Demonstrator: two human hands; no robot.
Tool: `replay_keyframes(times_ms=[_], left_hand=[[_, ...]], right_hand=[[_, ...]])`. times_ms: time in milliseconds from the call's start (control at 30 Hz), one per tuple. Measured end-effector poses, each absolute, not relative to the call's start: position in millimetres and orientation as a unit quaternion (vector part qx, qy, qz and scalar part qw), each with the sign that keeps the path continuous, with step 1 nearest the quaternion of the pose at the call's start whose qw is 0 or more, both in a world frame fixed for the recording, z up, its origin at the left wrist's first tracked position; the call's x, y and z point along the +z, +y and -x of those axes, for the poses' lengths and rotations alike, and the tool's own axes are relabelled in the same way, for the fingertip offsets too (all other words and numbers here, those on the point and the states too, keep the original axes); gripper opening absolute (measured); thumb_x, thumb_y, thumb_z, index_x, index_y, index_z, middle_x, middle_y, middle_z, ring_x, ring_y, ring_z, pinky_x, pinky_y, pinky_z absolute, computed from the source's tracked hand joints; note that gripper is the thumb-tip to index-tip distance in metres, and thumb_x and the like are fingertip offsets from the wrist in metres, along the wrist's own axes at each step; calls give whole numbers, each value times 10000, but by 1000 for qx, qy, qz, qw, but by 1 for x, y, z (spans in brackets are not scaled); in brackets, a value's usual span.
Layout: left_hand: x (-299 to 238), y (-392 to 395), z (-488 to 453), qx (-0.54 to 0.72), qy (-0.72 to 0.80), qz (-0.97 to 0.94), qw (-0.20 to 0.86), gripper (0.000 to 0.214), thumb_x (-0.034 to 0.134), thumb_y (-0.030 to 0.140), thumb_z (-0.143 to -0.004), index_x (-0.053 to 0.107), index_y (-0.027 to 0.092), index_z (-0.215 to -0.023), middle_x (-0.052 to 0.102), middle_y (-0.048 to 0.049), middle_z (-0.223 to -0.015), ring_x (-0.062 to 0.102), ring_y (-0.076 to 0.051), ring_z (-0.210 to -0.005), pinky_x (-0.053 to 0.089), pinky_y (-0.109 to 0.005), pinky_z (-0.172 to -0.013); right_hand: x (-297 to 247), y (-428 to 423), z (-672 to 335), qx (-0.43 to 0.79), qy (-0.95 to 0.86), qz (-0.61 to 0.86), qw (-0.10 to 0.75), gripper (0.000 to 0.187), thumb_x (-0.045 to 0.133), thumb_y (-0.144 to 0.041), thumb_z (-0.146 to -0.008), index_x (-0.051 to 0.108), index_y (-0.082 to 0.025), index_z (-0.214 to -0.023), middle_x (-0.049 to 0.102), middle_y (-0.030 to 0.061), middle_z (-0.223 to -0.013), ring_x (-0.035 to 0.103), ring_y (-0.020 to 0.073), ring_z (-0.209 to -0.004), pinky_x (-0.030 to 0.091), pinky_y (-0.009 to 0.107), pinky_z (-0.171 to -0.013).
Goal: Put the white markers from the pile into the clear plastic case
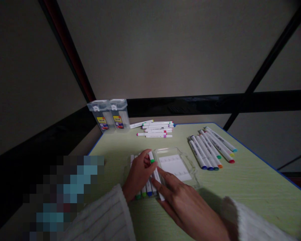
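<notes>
A white marker [156, 176] with a green band stands out between my two hands, slanting over the left half of a clear plastic case [194, 182]. My left hand [139, 172] is closed around its upper end. The fingers of my right hand [180, 197] press on its lower part from the right. Under my left hand several markers [143, 192] with green and blue ends lie side by side in the case, partly hidden by the hand. The case's right half lies spread flat, with a white printed card [175, 167] in it.
On the right of the table [256, 180] lie several thick markers [210, 149] with coloured ends. Thinner markers [158, 129] form a loose pile at the back edge. Two clear lidded boxes [109, 115] stand at the back left, close to the wall [165, 50].
</notes>
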State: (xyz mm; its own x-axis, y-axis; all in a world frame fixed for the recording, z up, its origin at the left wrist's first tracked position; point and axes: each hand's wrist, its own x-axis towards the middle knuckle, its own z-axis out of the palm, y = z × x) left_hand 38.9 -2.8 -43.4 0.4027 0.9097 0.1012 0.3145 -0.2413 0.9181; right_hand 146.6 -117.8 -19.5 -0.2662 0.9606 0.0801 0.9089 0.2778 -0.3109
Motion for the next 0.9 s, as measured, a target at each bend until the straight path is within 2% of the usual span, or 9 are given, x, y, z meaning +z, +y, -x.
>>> replay_keyframes(times_ms=[667, 900], left_hand=[[-42, -5, -41, 345, 448, -710, 419, 416, 542, 143, -647, 490, 117, -1058, 580, -4, -742, 542, -94, -619, 452, -202, -584], [-43, -4, -41, 338, 428, -737, 398, 227, 516, 162, -664, 548, 152, -888, 565, 26, -667, 525, -86, -593, 427, -185, -560]], right_hand=[[-21, -116, -146, 69, -805, 579, 107, 471, 460, -149, -810, 389, -111, -1273, 398, 172, -1292, 393, 260, -1164, 384, 383, -923], [-25, -114, -146, 52, -811, 574, 104, 456, 475, -183, -816, 406, -102, -1260, 411, 187, -1278, 373, 276, -1175, 371, 407, -930]])
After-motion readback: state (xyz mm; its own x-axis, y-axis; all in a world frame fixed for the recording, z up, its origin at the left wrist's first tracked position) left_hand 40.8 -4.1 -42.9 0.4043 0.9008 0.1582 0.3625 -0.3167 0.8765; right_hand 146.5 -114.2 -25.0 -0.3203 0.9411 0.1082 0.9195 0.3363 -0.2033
